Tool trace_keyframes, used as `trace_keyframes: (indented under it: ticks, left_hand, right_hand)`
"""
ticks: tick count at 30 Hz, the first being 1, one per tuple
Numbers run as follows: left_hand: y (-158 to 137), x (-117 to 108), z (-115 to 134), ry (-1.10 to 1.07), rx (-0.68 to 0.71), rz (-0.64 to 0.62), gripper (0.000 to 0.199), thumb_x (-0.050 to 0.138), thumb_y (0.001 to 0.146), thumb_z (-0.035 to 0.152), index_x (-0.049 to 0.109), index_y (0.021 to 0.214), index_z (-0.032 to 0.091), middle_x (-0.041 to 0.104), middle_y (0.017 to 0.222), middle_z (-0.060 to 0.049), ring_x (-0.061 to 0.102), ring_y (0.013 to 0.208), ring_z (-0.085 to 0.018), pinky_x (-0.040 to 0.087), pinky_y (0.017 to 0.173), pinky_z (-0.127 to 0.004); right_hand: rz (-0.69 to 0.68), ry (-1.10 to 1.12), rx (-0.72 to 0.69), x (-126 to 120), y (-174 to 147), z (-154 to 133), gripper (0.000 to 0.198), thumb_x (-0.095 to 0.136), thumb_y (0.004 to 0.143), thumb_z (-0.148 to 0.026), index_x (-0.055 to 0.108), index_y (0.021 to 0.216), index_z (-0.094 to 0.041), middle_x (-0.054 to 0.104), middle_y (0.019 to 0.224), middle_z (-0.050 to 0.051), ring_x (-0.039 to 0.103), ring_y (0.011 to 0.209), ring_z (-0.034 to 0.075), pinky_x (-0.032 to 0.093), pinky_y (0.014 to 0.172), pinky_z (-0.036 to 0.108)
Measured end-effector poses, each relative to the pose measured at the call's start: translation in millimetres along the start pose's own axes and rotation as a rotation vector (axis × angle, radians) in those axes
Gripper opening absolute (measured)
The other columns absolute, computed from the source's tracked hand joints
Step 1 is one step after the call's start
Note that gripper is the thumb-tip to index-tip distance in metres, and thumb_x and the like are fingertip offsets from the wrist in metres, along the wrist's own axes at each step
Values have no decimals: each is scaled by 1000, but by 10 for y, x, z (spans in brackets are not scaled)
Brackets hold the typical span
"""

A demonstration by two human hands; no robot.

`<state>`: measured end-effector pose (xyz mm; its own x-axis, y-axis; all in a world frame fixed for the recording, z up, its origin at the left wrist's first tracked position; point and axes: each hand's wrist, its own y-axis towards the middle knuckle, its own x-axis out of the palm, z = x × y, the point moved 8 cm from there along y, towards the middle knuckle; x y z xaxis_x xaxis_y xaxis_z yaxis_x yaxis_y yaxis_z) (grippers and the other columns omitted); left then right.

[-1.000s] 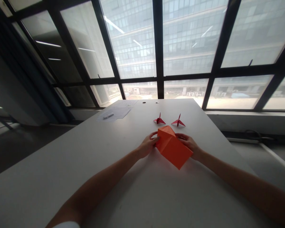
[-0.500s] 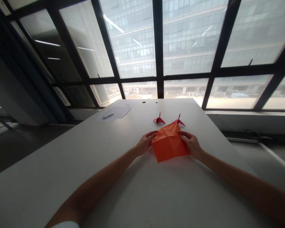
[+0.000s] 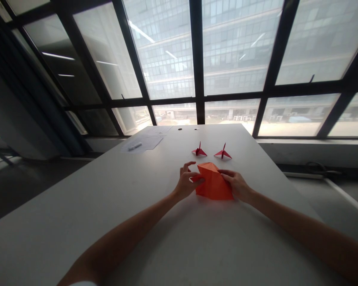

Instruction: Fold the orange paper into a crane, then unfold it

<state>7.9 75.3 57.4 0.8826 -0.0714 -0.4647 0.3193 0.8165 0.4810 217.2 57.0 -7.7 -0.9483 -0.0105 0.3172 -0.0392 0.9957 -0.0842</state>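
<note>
An orange sheet of origami paper [image 3: 214, 186], creased and partly folded, is held upright between my two hands just above the white table [image 3: 155, 238]. My left hand [image 3: 187, 182] pinches its left side between thumb and fingers, with the index finger raised and curled. On the right edge my right hand [image 3: 236, 183] grips the paper, thumb on the near face; its other fingertips are partly hidden. Beyond the paper stand two red paper cranes, a left crane [image 3: 199, 151] and a right crane [image 3: 223, 153], both apart from my hands.
White paper sheets [image 3: 150, 143] lie at the table's far left, with a white marker-like stick [image 3: 135, 146] on them. Two small round spots, one a dark hole [image 3: 179, 129], mark the far end. Dark-framed windows [image 3: 199, 71] rise behind the table.
The orange paper has gone from spread out to bent inward and narrower. My left hand has shifted slightly right and lifted its index finger. The right crane is now fully uncovered.
</note>
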Motion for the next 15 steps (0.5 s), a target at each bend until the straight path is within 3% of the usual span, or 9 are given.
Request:
trace_keyframes:
  ticks: [3,5,8,10,12,15]
  left_hand:
    - [-20,6,207,115,144,-62,9,78,75,31,76,80,24,41,149,-6,36,135,-36,29,113,-57]
    - [-35,47,296,72,215,-138,8,75,79,30,75,82,23,55,137,-9,42,133,-33,24,116,-54]
    - [-35,63,288,-56,187,-161,12,71,82,33,72,85,21,70,106,-9,61,108,-27,38,105,-46]
    - [-23,35,206,-121,95,-100,18,71,82,36,70,88,19,70,93,-8,63,90,-23,47,89,-37]
    - [-18,3,116,-168,-2,-23,23,72,79,39,67,87,18,68,86,-5,60,82,-20,48,78,-31]
    - [-25,34,19,-311,-117,10,27,76,74,39,62,84,17,65,80,-2,57,75,-17,46,69,-27]
  right_hand:
    - [-131,-19,72,131,-56,27,30,73,79,-26,72,108,-19,72,112,11,69,91,23,61,77,34]
    - [-212,-29,111,204,-84,51,32,74,78,-26,71,109,-18,72,112,12,69,92,24,60,78,35]
    - [-231,-88,73,235,-82,39,33,73,79,-30,70,110,-18,72,110,12,68,91,23,58,78,34]
    - [-81,-216,-70,138,-59,-62,33,70,82,-36,69,109,-19,71,109,11,67,90,23,57,78,35]
    - [98,-381,-291,52,-96,-242,33,68,83,-42,69,107,-19,69,111,11,65,92,23,55,80,37]
    - [104,-541,-519,150,-193,-391,36,67,83,-45,68,110,-21,67,117,11,63,102,25,52,88,40]
